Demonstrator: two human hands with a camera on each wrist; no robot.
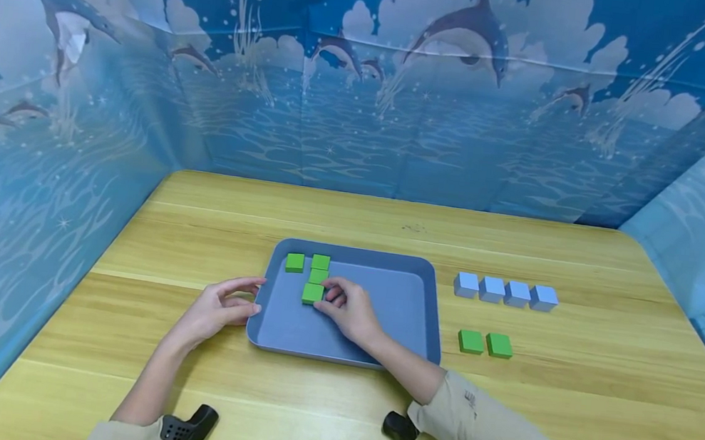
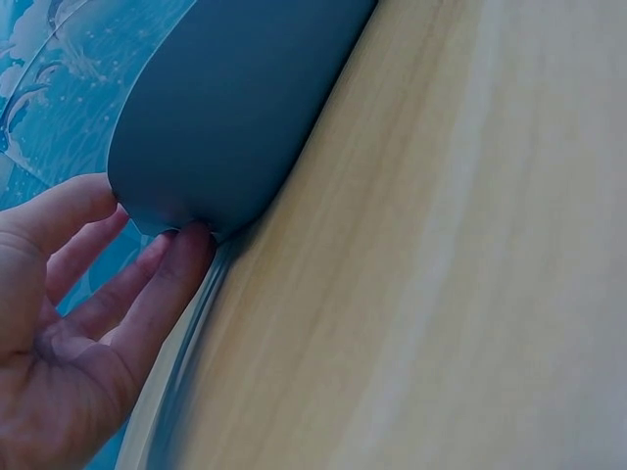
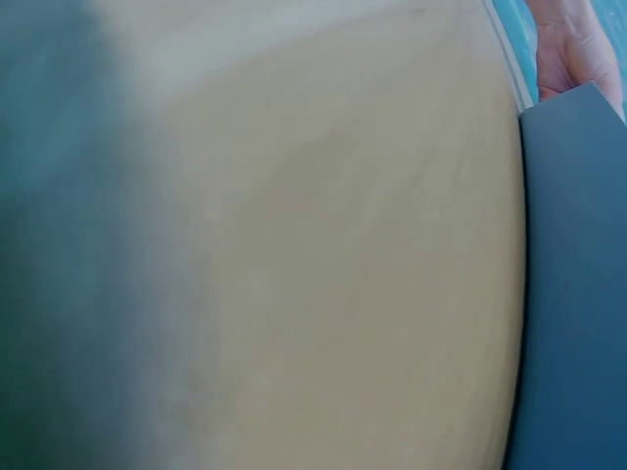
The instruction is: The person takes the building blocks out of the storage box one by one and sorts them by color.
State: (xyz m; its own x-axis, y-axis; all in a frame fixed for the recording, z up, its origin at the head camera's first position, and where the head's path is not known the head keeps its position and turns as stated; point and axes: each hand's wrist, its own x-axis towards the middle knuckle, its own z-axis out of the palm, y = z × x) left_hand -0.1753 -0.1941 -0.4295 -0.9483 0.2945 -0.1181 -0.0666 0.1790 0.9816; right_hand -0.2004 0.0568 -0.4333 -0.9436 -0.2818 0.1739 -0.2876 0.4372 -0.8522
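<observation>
A blue-grey tray [image 1: 394,317] lies on the table, and several flat green blocks are in its left half. One green block [image 1: 295,263] stands apart at the left. Beside it a column runs from a back block [image 1: 321,262] through a middle block [image 1: 317,276] to a front block [image 1: 312,295]. My right hand [image 1: 352,313] pinches the front block at its right side with thumb and fingertips. At the tray's left rim, my left hand [image 1: 220,310] touches the edge with extended thumb and fingers. The left wrist view shows these fingertips [image 2: 194,240] against the tray wall.
Right of the tray, several light-blue cubes [image 1: 492,289] form a row. Nearer, two green blocks [image 1: 471,342] lie side by side on the wooden table [image 1: 306,416]. A dolphin-print curtain [image 1: 363,121] surrounds the back and sides. Black wrist devices [image 1: 192,427] sit at both sleeves.
</observation>
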